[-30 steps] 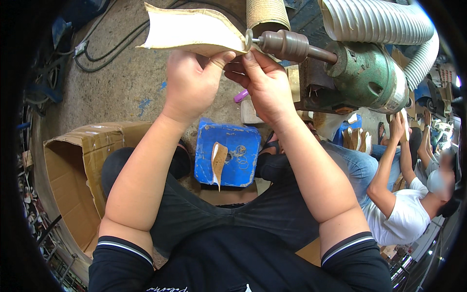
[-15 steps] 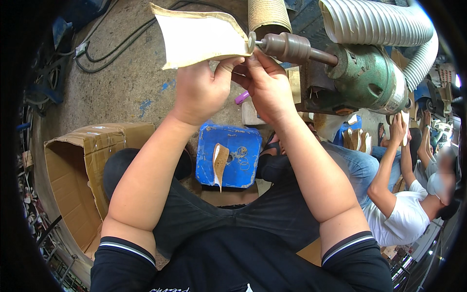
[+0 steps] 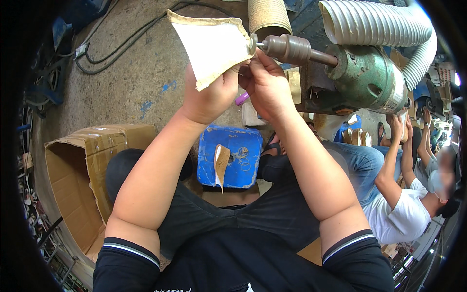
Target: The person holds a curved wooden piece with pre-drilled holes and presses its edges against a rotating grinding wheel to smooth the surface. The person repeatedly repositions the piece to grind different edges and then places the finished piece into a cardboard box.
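Note:
My left hand (image 3: 210, 97) is closed around the underside of a white curved piece with tan edges (image 3: 214, 48), its fingers partly hidden behind it. My right hand (image 3: 267, 85) pinches the same piece at its right corner, thumb and fingers close together. Right at that corner, the edge meets a small round grinding wheel (image 3: 253, 44) on the brown chuck (image 3: 287, 48) of a green motor (image 3: 367, 78). Below my hands, a smaller tan and white curved piece (image 3: 222, 163) lies on a blue stool (image 3: 206, 170), beside thin rings (image 3: 244, 160).
An open cardboard box (image 3: 116, 141) stands to the left. A wide tan tube (image 3: 269, 17) and a grey ribbed hose (image 3: 374, 22) are beyond the motor. Cables (image 3: 126, 48) cross the floor. Another person (image 3: 399, 209) works at the right, holding a pale piece.
The white piece has turned, its free left end swinging down and to the right. My left hand has shifted right and slightly down; the right hand has barely moved.

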Tool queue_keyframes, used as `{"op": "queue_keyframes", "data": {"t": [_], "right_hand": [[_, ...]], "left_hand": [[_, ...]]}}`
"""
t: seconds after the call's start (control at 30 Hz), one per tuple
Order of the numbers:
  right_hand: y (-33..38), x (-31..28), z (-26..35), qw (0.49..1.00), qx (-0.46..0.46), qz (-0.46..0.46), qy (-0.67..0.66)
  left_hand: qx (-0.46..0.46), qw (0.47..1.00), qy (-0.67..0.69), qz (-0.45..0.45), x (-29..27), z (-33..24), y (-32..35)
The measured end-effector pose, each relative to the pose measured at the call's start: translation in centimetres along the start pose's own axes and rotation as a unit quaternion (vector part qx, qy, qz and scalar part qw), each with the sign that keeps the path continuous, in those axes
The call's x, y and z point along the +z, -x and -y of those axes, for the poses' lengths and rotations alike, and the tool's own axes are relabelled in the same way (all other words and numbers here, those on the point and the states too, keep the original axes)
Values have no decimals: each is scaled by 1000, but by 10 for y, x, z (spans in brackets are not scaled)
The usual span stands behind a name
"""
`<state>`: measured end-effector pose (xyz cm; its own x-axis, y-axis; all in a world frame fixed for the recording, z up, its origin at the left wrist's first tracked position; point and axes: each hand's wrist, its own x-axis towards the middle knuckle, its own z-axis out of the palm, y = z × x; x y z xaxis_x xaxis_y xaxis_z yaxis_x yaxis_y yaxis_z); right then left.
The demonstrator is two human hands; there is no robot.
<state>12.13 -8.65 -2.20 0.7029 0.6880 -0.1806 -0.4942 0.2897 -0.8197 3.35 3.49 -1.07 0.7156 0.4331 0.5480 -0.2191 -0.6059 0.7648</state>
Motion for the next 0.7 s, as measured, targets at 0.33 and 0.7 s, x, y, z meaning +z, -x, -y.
{"op": "queue_keyframes", "data": {"t": [0.33, 0.7], "right_hand": [[-8, -5, -9, 999, 1, -23, -36], [13, -6, 13, 975, 204, 54, -70]], "left_hand": [[46, 999, -13, 7, 10, 24, 0], [-78, 996, 17, -29, 12, 10, 30]]}}
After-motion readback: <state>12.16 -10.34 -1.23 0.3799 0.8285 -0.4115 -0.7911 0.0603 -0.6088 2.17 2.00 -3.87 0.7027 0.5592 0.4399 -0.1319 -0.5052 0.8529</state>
